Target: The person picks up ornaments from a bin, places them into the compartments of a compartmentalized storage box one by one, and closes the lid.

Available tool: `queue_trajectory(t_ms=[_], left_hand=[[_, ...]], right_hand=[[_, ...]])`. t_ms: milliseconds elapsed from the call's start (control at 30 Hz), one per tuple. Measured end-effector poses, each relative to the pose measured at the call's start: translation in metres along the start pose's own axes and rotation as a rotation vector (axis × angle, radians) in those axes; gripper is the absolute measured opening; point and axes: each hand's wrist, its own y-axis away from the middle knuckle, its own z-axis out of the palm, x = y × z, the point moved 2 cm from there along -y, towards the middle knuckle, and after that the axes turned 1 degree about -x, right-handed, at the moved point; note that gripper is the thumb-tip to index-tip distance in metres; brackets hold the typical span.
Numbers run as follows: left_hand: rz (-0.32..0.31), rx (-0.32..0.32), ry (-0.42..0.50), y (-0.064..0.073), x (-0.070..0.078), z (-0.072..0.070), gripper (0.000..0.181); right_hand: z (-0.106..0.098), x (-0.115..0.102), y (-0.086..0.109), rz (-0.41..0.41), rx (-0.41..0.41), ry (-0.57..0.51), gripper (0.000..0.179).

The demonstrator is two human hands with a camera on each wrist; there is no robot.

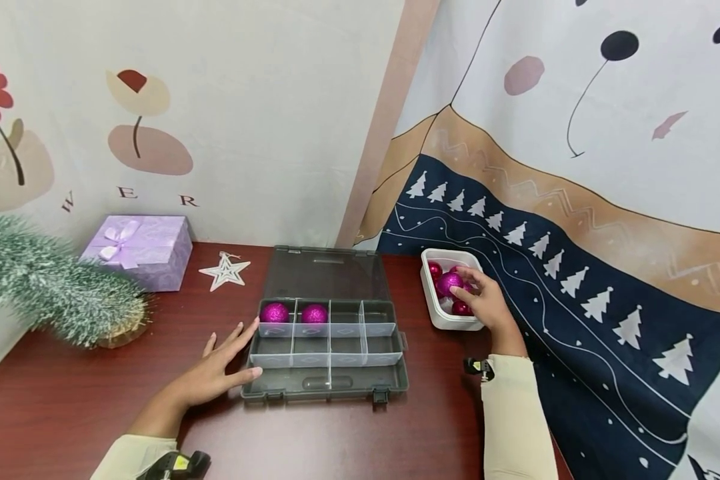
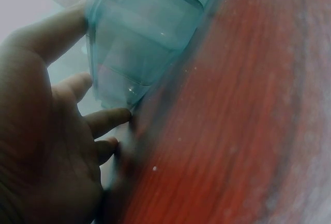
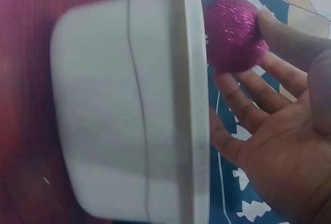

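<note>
My right hand pinches a glittery magenta ball ornament between thumb and fingers, right at the rim of a white tub. Inside the tub, red and magenta balls show below the hand. My left hand lies with fingers spread along the left side of a grey see-through compartment box, fingertips at its wall and thumb over the front left corner. The box lies with its lid folded back. Two magenta glitter balls, one on the left and another beside it, fill the first two back-row compartments.
A frosted artificial tree leans in from the left, by a lilac gift box with a bow. Behind the compartment box's left side lies a white star ornament. Printed cloth hangs close along the tub's right side.
</note>
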Motion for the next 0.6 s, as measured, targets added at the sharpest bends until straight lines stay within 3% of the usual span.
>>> queue_trajectory(t_ms=[333,433,600], left_hand=[[-0.006,0.001,-0.004,0.000,0.000,-0.001,0.094],[-0.005,0.000,-0.005,-0.001,0.000,-0.001,0.094],[-0.008,-0.004,-0.004,-0.001,-0.001,-0.001,0.094]], right_hand=[[0.024,-0.006,0.007,-0.055,0.220,-0.219,0.048],[0.031,-0.009,0.008,-0.072,0.218,-0.295,0.047],[0.042,-0.019,0.012,-0.089,0.146,-0.354,0.050]])
